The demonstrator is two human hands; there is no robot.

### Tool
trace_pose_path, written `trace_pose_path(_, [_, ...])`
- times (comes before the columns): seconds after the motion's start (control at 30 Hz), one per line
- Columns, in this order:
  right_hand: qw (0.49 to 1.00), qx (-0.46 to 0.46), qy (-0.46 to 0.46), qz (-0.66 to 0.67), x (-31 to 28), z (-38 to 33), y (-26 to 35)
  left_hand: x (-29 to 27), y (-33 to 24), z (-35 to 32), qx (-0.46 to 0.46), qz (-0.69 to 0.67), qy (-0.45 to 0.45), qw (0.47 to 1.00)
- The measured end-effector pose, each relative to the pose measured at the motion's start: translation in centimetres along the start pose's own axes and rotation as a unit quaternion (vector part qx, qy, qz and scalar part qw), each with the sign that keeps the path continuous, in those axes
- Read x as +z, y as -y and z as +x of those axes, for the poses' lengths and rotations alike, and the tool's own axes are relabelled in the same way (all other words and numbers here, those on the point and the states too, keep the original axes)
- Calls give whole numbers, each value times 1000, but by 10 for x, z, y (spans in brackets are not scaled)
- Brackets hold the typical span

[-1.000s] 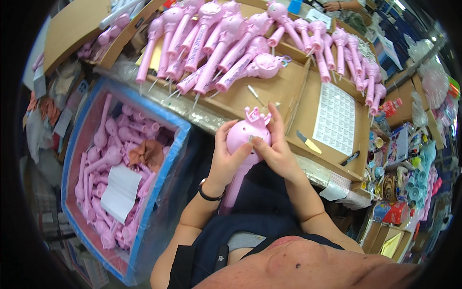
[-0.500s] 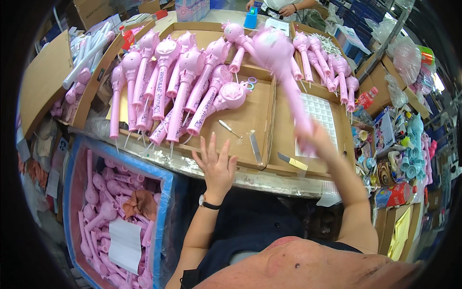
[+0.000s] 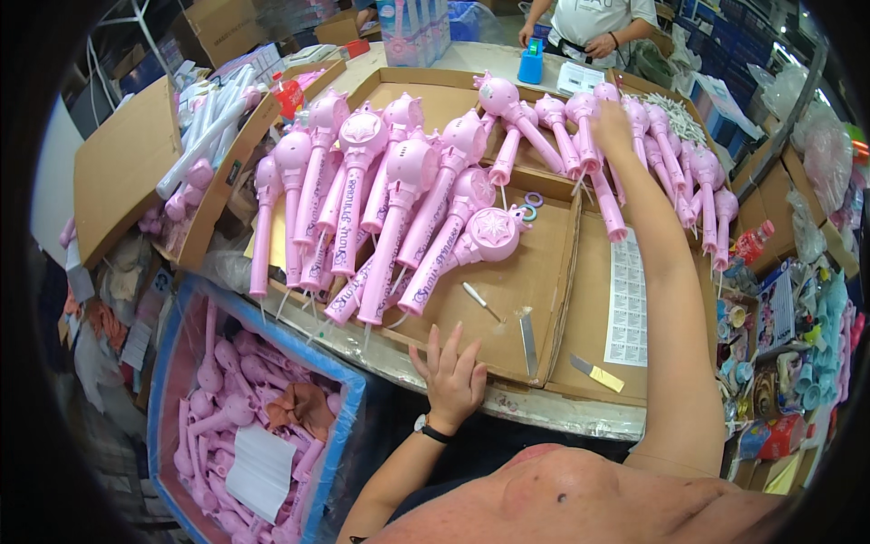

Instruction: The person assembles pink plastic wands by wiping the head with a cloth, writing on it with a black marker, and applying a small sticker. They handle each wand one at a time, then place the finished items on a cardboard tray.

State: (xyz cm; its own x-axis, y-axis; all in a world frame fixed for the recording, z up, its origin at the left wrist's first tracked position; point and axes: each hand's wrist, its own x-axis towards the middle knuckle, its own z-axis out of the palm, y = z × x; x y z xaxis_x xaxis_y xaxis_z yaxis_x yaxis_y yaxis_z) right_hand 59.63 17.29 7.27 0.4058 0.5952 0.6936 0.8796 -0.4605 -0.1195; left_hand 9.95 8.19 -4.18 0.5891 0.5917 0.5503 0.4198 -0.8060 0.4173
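Reaching far across the surface (image 3: 544,419), the right hand (image 3: 613,122) sits among the upright pink wands (image 3: 580,136) leaning on the far cardboard tray wall; its fingers curl around one wand's head, though the grip itself is partly hidden. The left hand (image 3: 451,379) lies flat and open, fingers spread, on the near edge of the big cardboard tray (image 3: 544,272). More wands (image 3: 399,213) lie fanned across that tray, left of a sticker sheet (image 3: 627,304). Below the surface, a blue bin (image 3: 335,453) holds pink wand parts.
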Motion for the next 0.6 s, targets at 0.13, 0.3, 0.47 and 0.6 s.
trace_pose_path(0.13, [973, 38, 221, 47, 48, 10, 59, 1, 1, -1, -3, 3, 14, 1000])
trace_pose_path(0.3, [945, 119, 304, -21, 79, -2, 90, 2, 3, -3, 7, 5, 6, 1000])
trace_pose_path(0.47, [950, 166, 185, 192, 96, 11, 93, 4, 5, -4, 1, 3, 11, 1000])
trace_pose_path(0.6, [905, 294, 111, 287, 91, 26, 98, 2, 5, -2, 12, 13, 15, 1000])
